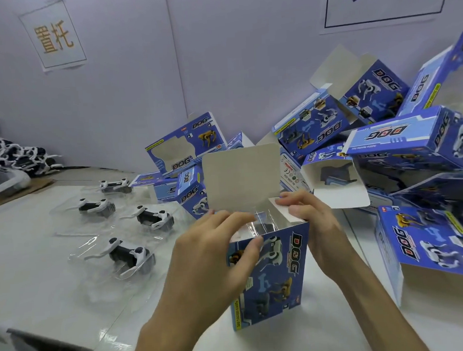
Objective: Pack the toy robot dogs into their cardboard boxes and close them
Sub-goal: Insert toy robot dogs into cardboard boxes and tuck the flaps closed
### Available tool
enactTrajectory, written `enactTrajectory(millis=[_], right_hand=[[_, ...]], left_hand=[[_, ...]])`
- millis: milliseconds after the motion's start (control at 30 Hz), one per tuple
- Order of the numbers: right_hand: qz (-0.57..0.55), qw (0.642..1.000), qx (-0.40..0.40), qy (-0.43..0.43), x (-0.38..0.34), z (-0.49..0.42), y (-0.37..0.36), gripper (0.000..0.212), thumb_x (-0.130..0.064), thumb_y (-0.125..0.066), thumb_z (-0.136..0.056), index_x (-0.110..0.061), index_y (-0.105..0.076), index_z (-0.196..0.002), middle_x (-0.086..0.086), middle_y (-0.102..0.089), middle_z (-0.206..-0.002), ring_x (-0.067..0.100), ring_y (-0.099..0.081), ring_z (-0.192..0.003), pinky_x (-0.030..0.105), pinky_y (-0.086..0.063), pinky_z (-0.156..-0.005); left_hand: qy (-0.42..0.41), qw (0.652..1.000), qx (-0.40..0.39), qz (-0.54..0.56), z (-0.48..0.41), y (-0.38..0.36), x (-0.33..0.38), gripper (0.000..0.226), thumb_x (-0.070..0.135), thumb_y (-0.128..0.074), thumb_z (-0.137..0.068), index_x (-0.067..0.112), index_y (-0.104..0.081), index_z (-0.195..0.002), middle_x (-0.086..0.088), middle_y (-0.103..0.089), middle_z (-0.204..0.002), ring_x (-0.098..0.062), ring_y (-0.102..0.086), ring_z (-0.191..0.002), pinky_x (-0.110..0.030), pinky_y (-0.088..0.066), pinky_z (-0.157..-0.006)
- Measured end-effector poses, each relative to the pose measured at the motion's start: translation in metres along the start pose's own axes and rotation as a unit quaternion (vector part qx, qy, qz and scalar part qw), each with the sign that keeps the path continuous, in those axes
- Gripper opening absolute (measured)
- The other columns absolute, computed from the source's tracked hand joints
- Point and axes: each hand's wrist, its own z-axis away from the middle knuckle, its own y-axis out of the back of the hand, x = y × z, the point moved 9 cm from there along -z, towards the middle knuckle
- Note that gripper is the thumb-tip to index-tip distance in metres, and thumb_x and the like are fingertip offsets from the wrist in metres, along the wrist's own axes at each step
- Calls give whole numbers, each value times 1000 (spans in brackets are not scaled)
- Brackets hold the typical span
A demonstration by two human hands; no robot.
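1. Box [270,275] stands upright on the white table [42,265], long axis vertical, directly between my two hands; top end open, main lid flap [242,177] standing up on the far side.
2. Left hand [215,254] grips the box's upper left corner: thumb on the printed front face, fingers curled over the rim onto the left small flap.
3. Right hand [310,225] holds the upper right edge, fingers bent over the right small flap [283,207], pressing it inward.
4. Clear plastic shows inside the mouth; I judge a toy is loaded, contents otherwise hidden.
5. Four packed toy dogs [130,255] lie well apart to the left, nearer my left hand.
6. Lid flap lies beyond both hands; folding it toward me looks next.
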Motion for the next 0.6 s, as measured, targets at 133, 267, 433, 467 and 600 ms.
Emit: enactTrajectory(millis=[133,267,433,467,600], right_hand=[[-79,995,-15,-58,4,-3,-5,29,-13,-60,-69,-15,-57,-98,7,-61,-92,19,-65,-72,26,-53,-54],[-83,992,48,-79,5,1,-1,42,-7,-64,-74,-19,-59,-114,11,-64,-105,19,-69,-78,33,-57,-59],[31,991,123,-40,-9,15,22,40,-13,-68,-79,-32,-64,-113,12,-63,-119,29,-63,-107,54,-46,-96],[62,989,128,-34,-14,18,23,36,-19,-68,-78,-33,-65,-111,7,-64,-116,25,-63,-108,48,-46,-93],[166,978,122,-40,-36,8,25,20,-38,-54,-94,-28,-67,-105,1,-69,-107,15,-63,-100,32,-46,-86]], left_hand=[[-39,986,-93,-132,-13,-12,30,59,70,-27,-91,39,-40,-139,12,-63,-103,-15,-63,-87,-27,-47,-66],[-49,968,-151,-192,-14,-39,41,74,80,-14,-81,44,-16,-145,0,-47,-110,-27,-54,-101,-34,-38,-79],[-44,963,-215,-157,-20,-49,23,67,77,-31,-87,52,-18,-148,4,-38,-127,-24,-42,-119,-30,-31,-92],[-47,963,-225,-142,-20,-52,20,66,76,-34,-88,54,-18,-148,2,-31,-147,-24,-39,-129,-31,-32,-100],[-39,963,-238,-121,-25,-59,16,64,80,-37,-85,58,-24,-144,3,9,-166,-23,-37,-139,-32,-33,-109]])
